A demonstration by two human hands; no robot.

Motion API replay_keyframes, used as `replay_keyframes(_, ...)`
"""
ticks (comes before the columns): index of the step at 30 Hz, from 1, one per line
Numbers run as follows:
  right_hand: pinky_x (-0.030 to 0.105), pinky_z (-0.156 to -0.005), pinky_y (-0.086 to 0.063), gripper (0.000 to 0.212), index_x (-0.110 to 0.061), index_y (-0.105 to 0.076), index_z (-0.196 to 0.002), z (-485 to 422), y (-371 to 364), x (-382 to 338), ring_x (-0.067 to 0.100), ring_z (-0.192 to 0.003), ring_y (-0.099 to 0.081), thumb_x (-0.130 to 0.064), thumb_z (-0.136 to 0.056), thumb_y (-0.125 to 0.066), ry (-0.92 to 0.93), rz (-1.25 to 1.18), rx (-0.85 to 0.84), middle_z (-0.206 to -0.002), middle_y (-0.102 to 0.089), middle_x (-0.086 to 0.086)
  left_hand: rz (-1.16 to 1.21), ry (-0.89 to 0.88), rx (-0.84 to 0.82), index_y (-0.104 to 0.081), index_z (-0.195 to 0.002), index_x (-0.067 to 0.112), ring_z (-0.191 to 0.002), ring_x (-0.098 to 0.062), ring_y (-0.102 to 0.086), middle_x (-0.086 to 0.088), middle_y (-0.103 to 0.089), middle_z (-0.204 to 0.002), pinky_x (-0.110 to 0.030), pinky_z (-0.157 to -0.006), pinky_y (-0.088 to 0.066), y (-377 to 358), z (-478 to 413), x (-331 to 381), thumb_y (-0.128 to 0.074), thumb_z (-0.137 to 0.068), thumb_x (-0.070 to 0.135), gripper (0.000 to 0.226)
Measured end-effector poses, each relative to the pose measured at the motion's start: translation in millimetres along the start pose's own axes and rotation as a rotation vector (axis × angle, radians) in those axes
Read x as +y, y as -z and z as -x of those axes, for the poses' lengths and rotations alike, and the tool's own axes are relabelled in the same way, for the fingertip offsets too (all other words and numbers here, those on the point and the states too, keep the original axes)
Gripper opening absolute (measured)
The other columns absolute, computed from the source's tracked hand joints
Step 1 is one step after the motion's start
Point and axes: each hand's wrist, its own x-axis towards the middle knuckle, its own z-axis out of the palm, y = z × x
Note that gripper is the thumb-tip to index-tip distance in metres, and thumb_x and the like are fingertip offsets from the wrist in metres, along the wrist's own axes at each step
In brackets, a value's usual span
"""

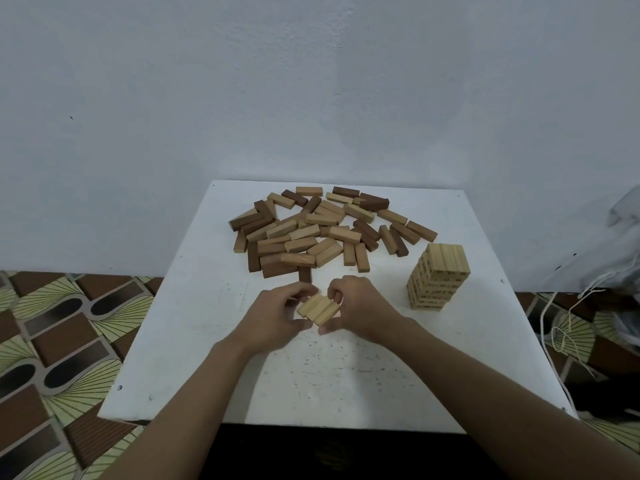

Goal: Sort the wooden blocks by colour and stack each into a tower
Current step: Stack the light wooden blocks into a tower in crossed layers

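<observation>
Wooden blocks (pixel 322 230): loose pile of pale, mid-brown and dark pieces on table (pixel 207 341), left of and behind pale tower (pixel 438 277). Your left hand (pixel 277 317) and right hand (pixel 360 306) both curl fingers round three pale blocks (pixel 318 309) held side by side, left of tower.

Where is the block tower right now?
In the head view, the pale tower stands on the right side of the table, beside the loose block pile.
</observation>
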Motion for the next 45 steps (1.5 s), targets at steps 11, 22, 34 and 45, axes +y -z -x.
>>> replay_keyframes(11, 0.04, -0.08, -0.058, 0.066, -0.007, -0.071, -0.116, 10.0, 1.7, 14.4, 0.018, -0.078, -0.065, -0.03, -0.059, -0.096, 0.024, -0.172, 0.058, -0.092, -0.068, 0.001, -0.036, 0.04, 0.165, -0.066, -0.128, 0.028, -0.103, -0.001, -0.055, 0.018, -0.061, -0.116, -0.009, -0.082, -0.042, -12.5, 19.7, -6.6, -0.092, -0.072, 0.033, 0.062)
replay_keyframes(22, 0.04, -0.072, -0.052, 0.044, -0.002, -0.077, -0.093, 4.3, -5.5, 11.3, 0.024, -0.073, -0.061, -0.027, -0.062, -0.094, 0.122, -0.126, 0.158, -0.081, -0.071, 0.008, 0.094, 0.004, 0.135, -0.079, -0.106, 0.018, -0.082, -0.012, -0.065, 0.006, -0.072, -0.091, -0.023, -0.071, -0.054, -2.1, 0.8, -15.2, -0.089, -0.075, 0.006, 0.035)
replay_keyframes(34, 0.042, -0.069, -0.054, 0.04, -0.001, -0.076, -0.085, 3.2, -8.8, 13.7, 0.023, -0.066, -0.061, -0.025, -0.059, -0.095, 0.131, -0.116, 0.178, -0.075, -0.07, 0.006, -0.013, 0.004, -0.018, -0.068, -0.116, 0.027, -0.091, -0.005, -0.058, 0.01, -0.064, -0.1, -0.014, -0.076, -0.048, 6.2, -3.4, -5.6, -0.096, -0.065, 0.031, 0.058)
replay_keyframes(45, 0.021, -0.057, -0.037, 0.036, -0.015, -0.063, -0.073, 3.5, -20.6, -5.4, 0.003, -0.058, -0.043, -0.038, -0.068, -0.09, -0.059, -0.115, 0.179, -0.064, -0.051, -0.01, -0.132, -0.044, -0.149, -0.068, -0.131, 0.019, -0.097, -0.007, -0.06, 0.008, -0.062, -0.111, -0.02, -0.086, -0.051, 27.7, -17.9, -6.4, -0.09, -0.076, 0.019, 0.059)
